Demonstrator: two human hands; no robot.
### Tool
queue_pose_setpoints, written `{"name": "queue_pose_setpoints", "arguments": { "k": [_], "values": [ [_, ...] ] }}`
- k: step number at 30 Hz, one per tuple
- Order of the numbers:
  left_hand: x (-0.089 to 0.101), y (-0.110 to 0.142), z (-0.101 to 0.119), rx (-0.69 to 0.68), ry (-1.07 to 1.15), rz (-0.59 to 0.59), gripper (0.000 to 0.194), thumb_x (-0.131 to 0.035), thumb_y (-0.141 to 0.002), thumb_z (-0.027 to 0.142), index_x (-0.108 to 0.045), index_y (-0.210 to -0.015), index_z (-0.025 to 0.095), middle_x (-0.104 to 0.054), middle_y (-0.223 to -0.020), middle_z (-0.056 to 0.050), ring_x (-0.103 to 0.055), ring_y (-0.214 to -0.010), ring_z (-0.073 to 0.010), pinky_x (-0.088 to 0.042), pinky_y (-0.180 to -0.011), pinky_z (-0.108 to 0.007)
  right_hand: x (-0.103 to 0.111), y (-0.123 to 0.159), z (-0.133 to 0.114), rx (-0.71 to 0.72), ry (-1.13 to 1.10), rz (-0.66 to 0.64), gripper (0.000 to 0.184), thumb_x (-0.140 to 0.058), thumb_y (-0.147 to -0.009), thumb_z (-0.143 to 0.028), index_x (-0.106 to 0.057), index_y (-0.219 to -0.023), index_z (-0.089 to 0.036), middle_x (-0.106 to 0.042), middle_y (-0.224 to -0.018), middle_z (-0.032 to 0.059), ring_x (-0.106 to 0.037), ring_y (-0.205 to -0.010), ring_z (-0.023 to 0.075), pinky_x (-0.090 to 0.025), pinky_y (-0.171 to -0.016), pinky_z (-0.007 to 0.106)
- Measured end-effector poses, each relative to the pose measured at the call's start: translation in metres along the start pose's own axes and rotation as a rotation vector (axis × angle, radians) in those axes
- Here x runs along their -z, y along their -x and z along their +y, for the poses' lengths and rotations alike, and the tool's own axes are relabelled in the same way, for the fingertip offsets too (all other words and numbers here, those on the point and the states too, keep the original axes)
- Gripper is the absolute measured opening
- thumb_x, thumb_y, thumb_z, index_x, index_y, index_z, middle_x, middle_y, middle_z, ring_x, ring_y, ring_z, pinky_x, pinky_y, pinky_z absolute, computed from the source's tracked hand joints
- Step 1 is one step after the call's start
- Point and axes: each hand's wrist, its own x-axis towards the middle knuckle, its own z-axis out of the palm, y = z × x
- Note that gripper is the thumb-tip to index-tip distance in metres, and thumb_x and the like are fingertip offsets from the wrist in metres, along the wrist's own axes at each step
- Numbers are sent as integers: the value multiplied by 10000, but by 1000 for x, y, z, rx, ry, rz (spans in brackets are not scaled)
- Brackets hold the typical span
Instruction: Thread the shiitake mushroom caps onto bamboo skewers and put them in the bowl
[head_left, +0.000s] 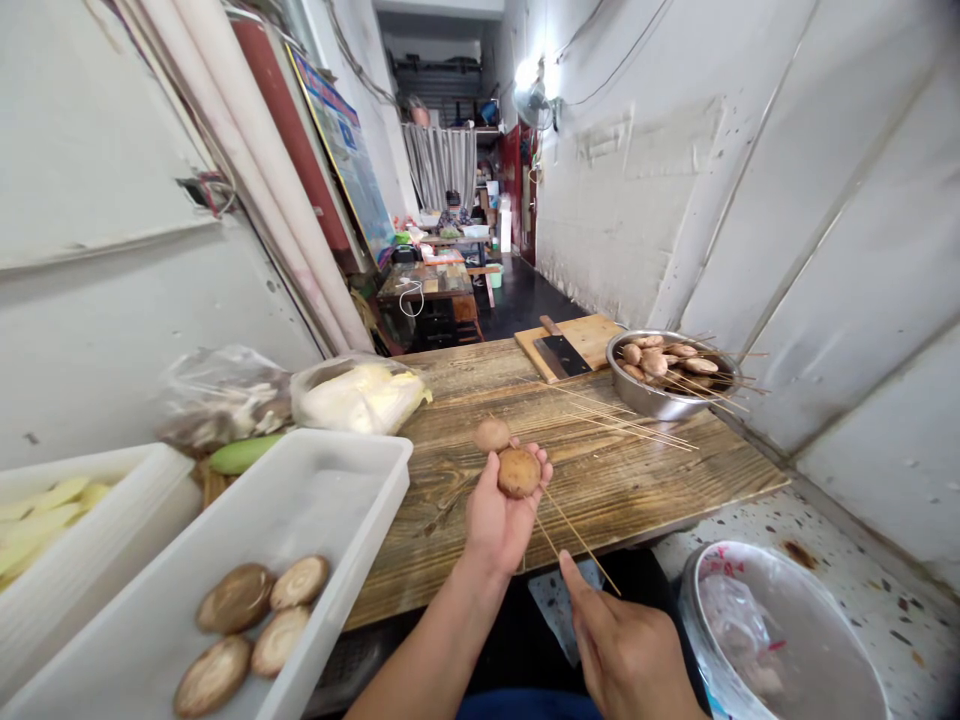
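Note:
My left hand [499, 528], palm up over the near side of the wooden table, has its fingers curled round a brown mushroom cap [519, 473]. A second mushroom cap [492, 433] sits just beyond the fingers, with a thin tip poking out at its far side. Two thin bamboo skewers [579, 533] slant from the left hand towards me. Closed at the lower right, my right hand [626, 635] grips the near end of one skewer; the other skewer's end passes just above it. How the skewers enter the caps is hidden by the hand.
A white tray [352, 460] at left holds several mushrooms [234, 598]. Loose skewers [630, 430] lie near a steel bowl [660, 402] of skewered mushrooms. A cleaver [562, 354] rests on a cutting board [596, 335]. Plastic bags [360, 395] stand behind the tray; a lined bucket [795, 640] is at lower right.

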Motion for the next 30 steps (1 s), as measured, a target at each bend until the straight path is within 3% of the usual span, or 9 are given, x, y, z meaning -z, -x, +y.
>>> {"name": "queue_pose_setpoints", "arguments": {
  "k": [11, 17, 21, 25, 30],
  "values": [
    [1, 16, -21, 114, -20, -29, 228, -459, -890, 316, -564, -960, 126, -631, -998, -132, -632, -930, -214, -509, -837, -352, -11, -4, 6, -49, -55, -2, 346, -344, -920, -87, -532, -1205, -35, -617, -576, 20, -576, -410, 142, -431, -410, 239],
    [-1, 14, -11, 109, -95, 0, 443, -432, -855, 536, -565, -1064, 168, -580, -1176, -172, -516, -1168, -300, -477, -883, -501, -7, 3, 15, -53, -200, 6, 404, -399, -894, -54, -470, -1291, -73, -634, -617, 26, -594, -462, 136, -464, -458, 223],
    [-4, 9, -3, 13, -101, -25, 494, -422, -829, 600, -588, -1055, 193, -563, -1204, -157, -476, -1200, -288, -461, -887, -533, -5, 8, 16, -73, -373, -27, 484, -429, -882, -38, -412, -1361, -111, -620, -632, 11, -574, -474, 118, -469, -483, 207],
    [-10, 12, 1, -107, -108, -21, 429, -492, -814, 565, -608, -1037, 218, -610, -984, -70, -565, -1010, -213, -486, -859, -434, -8, 8, 16, -119, -536, -15, 499, -428, -888, -39, -413, -1370, -165, -647, -720, 24, -604, -551, 110, -496, -556, 197],
    [-14, 19, 7, -210, -238, -101, 473, -486, -794, 599, -614, -1006, 196, -592, -896, -57, -566, -889, -181, -485, -765, -322, -5, 4, 20, -178, -591, -42, 407, -415, -907, -88, -488, -1298, -179, -620, -622, -25, -522, -414, 87, -442, -443, 166]
  ]
}}
